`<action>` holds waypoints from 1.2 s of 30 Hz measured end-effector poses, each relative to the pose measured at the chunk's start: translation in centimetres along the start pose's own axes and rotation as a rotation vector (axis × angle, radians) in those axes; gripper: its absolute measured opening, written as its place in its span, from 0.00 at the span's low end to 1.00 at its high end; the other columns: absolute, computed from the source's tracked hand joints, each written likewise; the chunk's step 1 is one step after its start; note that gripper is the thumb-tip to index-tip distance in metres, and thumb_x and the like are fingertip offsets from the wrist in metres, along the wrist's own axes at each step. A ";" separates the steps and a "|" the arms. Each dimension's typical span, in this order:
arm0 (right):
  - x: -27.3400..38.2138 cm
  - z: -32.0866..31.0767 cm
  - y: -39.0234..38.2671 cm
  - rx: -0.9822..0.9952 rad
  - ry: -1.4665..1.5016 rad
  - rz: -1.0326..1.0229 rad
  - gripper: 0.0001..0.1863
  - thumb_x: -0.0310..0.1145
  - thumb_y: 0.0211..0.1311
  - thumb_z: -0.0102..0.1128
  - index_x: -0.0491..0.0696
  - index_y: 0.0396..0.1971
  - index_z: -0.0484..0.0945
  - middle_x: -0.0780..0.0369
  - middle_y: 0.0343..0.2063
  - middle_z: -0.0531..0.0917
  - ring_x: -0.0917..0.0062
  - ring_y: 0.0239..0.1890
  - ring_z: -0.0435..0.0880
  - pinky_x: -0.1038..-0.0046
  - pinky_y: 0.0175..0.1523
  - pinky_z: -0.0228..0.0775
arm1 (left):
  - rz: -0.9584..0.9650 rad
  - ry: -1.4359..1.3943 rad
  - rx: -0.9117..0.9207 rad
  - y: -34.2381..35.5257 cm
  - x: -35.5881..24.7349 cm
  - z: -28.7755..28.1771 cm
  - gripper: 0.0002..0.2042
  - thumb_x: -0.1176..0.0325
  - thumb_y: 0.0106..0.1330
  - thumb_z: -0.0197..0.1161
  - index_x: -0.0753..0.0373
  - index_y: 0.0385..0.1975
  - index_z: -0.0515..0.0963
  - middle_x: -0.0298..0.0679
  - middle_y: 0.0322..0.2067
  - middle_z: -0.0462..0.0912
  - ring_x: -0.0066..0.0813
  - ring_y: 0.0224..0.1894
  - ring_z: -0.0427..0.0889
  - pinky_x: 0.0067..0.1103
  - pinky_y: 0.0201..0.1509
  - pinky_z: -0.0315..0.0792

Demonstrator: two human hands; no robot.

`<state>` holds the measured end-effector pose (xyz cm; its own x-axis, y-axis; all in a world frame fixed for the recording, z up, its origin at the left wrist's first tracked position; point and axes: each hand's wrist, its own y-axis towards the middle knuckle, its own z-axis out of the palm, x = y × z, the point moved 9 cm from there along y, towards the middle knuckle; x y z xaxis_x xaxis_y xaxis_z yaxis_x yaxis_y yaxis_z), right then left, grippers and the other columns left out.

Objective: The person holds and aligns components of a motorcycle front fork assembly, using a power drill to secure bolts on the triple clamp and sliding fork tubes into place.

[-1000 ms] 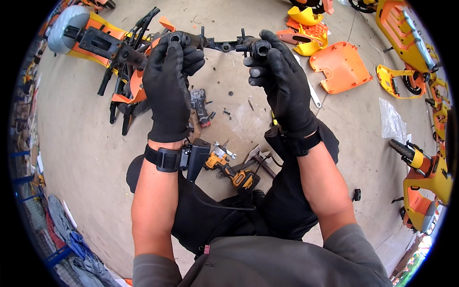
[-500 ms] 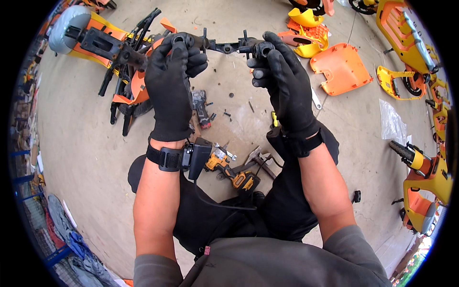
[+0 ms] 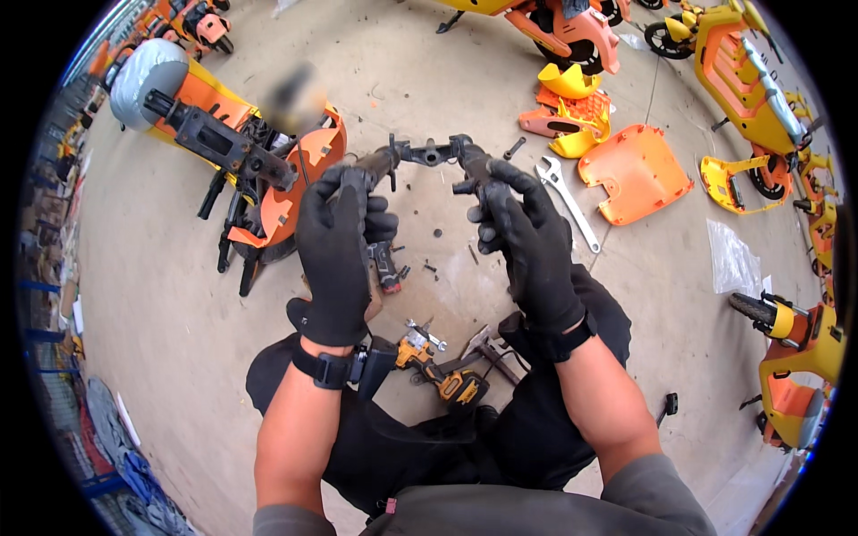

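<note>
Both gloved hands hold up a black tubular metal bracket (image 3: 431, 154), two thick tube arms joined by a crossbar with short pegs. Closed around its left tube is my left hand (image 3: 335, 255), thumb along the top. My right hand (image 3: 539, 259) grips the right tube the same way, fingers curled beneath it. The palms hide the near ends of the tubes. Below the hands on the floor lie a dark cordless drill (image 3: 386, 268), several loose bolts (image 3: 431, 266), a yellow-and-black cordless impact driver (image 3: 438, 371) and a hammer-like tool (image 3: 487, 348).
A partly dismantled orange scooter (image 3: 223, 147) lies at the left. An adjustable wrench (image 3: 569, 204), an orange panel (image 3: 636, 174) and yellow and orange covers (image 3: 572, 116) rest at the right. Further right are a plastic bag (image 3: 735, 255) and yellow scooters (image 3: 746, 80).
My hands and the bracket have come lower in the picture, and the tubes now slant down toward me. The view has shifted, showing more floor at the far side and the whole wrench.
</note>
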<state>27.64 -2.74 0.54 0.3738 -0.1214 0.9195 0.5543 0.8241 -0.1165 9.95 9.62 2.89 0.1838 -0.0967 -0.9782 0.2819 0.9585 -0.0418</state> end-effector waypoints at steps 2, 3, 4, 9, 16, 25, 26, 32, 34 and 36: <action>-0.2 0.2 -0.3 0.027 -0.003 0.025 0.22 0.36 0.69 0.56 0.44 0.59 0.69 0.63 0.34 0.79 0.87 0.30 0.75 0.83 0.34 0.70 | -0.005 0.047 -0.021 -0.5 0.3 -0.7 0.13 0.64 0.72 0.55 0.65 0.49 0.72 0.37 0.28 0.79 0.19 0.25 0.78 0.17 0.30 0.74; -0.6 0.2 -0.4 0.032 0.002 0.026 0.22 0.36 0.69 0.56 0.44 0.59 0.69 0.63 0.33 0.79 0.87 0.30 0.75 0.82 0.34 0.70 | -0.002 0.040 -0.017 -0.6 0.4 -1.0 0.14 0.64 0.72 0.56 0.66 0.51 0.71 0.38 0.29 0.79 0.20 0.24 0.78 0.17 0.30 0.74; -0.9 0.3 -0.4 0.037 0.007 0.026 0.21 0.36 0.69 0.56 0.44 0.59 0.69 0.63 0.33 0.79 0.87 0.30 0.75 0.82 0.34 0.70 | 0.003 0.031 -0.013 -0.6 0.5 -1.1 0.15 0.64 0.72 0.56 0.66 0.51 0.71 0.38 0.29 0.79 0.20 0.24 0.78 0.17 0.30 0.74; -1.3 0.5 -0.7 0.069 -0.014 0.026 0.23 0.36 0.70 0.54 0.44 0.62 0.67 0.63 0.38 0.78 0.87 0.33 0.74 0.82 0.36 0.70 | 0.028 -0.015 0.022 -0.5 0.8 -1.3 0.15 0.64 0.72 0.56 0.66 0.52 0.70 0.38 0.29 0.79 0.19 0.25 0.79 0.17 0.30 0.74; -1.1 0.6 -0.9 0.061 -0.029 0.046 0.23 0.36 0.70 0.54 0.46 0.62 0.66 0.63 0.39 0.78 0.87 0.32 0.74 0.83 0.36 0.70 | 0.025 -0.008 0.007 -0.5 0.6 -1.3 0.14 0.64 0.73 0.55 0.66 0.51 0.70 0.38 0.29 0.79 0.18 0.26 0.79 0.17 0.31 0.75; -1.0 0.4 -0.9 0.048 -0.036 0.043 0.23 0.38 0.72 0.53 0.46 0.62 0.66 0.62 0.35 0.79 0.87 0.30 0.75 0.82 0.35 0.70 | 0.011 -0.061 0.022 -0.3 0.8 -0.8 0.11 0.65 0.74 0.53 0.65 0.48 0.71 0.38 0.30 0.79 0.20 0.25 0.79 0.18 0.31 0.76; -1.0 0.4 -0.9 0.041 -0.051 0.036 0.23 0.39 0.73 0.51 0.46 0.62 0.66 0.62 0.34 0.79 0.86 0.29 0.75 0.82 0.34 0.70 | 0.008 -0.061 0.020 -0.3 0.7 -0.7 0.11 0.65 0.74 0.53 0.65 0.48 0.72 0.38 0.30 0.79 0.20 0.25 0.79 0.18 0.31 0.76; -1.2 0.3 -1.0 0.041 -0.058 0.046 0.22 0.38 0.73 0.51 0.45 0.62 0.66 0.62 0.34 0.79 0.86 0.29 0.75 0.82 0.33 0.71 | 0.011 -0.060 0.001 -0.3 0.4 -0.5 0.11 0.65 0.74 0.53 0.65 0.48 0.72 0.38 0.30 0.79 0.20 0.25 0.78 0.18 0.31 0.76; -1.1 0.2 -0.9 0.037 -0.058 0.029 0.23 0.38 0.73 0.51 0.45 0.62 0.66 0.62 0.34 0.79 0.86 0.29 0.75 0.82 0.33 0.71 | 0.009 -0.058 0.003 -0.3 0.5 -0.4 0.11 0.65 0.74 0.53 0.65 0.48 0.72 0.38 0.30 0.79 0.20 0.25 0.79 0.18 0.30 0.76; -0.9 0.1 -0.8 0.040 -0.053 0.022 0.24 0.38 0.72 0.52 0.44 0.62 0.66 0.62 0.35 0.79 0.86 0.30 0.75 0.82 0.34 0.71 | 0.007 -0.063 0.013 -0.3 0.5 -0.3 0.11 0.65 0.74 0.53 0.65 0.47 0.72 0.38 0.29 0.79 0.20 0.25 0.79 0.17 0.30 0.76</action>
<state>26.76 -3.19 -0.16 0.3448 -0.0744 0.9357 0.5157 0.8480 -0.1226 9.64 9.38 2.30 0.2446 -0.1073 -0.9637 0.2923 0.9558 -0.0323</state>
